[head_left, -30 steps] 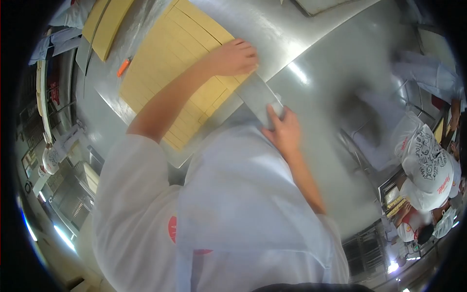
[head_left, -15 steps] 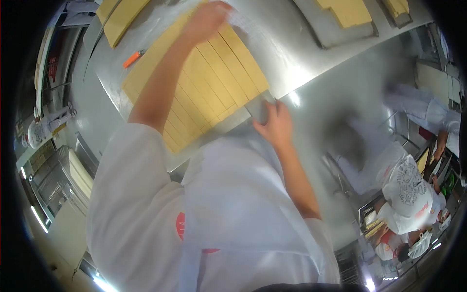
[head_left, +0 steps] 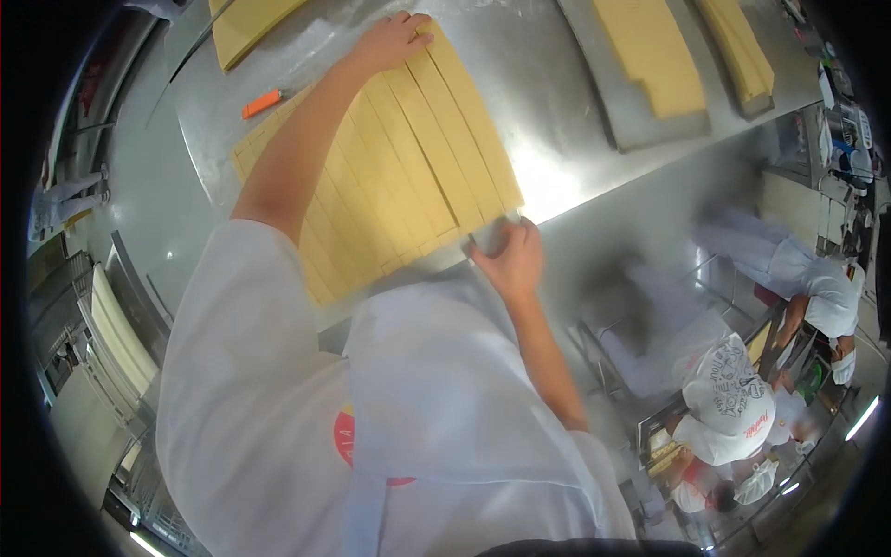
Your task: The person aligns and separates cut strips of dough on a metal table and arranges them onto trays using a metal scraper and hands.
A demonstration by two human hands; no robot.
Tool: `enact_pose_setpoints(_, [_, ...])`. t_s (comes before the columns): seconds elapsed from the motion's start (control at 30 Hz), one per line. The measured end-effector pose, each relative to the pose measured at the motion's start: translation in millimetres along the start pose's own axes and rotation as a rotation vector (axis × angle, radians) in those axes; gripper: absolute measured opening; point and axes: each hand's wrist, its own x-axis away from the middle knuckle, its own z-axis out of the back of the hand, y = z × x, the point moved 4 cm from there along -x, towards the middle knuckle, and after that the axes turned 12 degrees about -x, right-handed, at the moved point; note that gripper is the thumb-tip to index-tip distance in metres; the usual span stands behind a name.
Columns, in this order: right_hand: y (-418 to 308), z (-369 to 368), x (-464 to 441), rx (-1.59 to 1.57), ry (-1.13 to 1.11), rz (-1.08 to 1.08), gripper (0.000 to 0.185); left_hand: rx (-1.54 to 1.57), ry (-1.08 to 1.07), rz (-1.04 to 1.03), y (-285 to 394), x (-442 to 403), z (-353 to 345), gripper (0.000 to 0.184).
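Left hand point(head_left: 394, 42) reaches, half-open, onto yellow sheet point(head_left: 399, 158); right hand point(head_left: 513, 263) curls, its hold unclear.

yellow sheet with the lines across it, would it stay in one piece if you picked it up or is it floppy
The yellow sheet would probably split along its long lines, some of which look like open gaps. Its strips look narrow for their length, so one lifted by an end may sag or break. Lying flat on the metal table, it seems unlikely to roll.
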Motion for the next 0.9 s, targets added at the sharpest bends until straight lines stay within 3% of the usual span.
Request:
enact_pose_setpoints(0.17, [-12.2,1.7,-12.5,0.001,-0.027,-0.064,0.066,-0.079,-0.018,0.048,9.3,-2.8,-3.6,0.058])
enact_pose_setpoints(0.37, [2.3,20.1,-15.7,0.007,0.021,0.051,0.062,-0.150,-0.104,0.109,30.8,-2.8,-4.3,0.052])
enact_pose_setpoints(0.47, [29.7,32.0,-5.4,-0.011,0.011,-0.044,0.060,-0.125,-0.048,0.089,70.2,-0.4,-8.0,0.051])
enact_pose_setpoints(0.57, [57.6,57.5,1.8,-0.019,-0.010,-0.115,0.059,-0.106,-0.131,0.112,123.4,-2.8,2.6,0.063])
enact_pose_setpoints(0.73, [92.2,114.4,-21.0,0.001,-0.013,0.078,0.057,-0.060,-0.213,0.451,198.2,-19.7,6.4,0.091])
enact_pose_setpoints(0.9, [127.1,152.2,-53.7,-0.122,-0.119,0.114,0.055,0.030,-0.190,0.612,186.8,-41.1,-30.2,0.100])
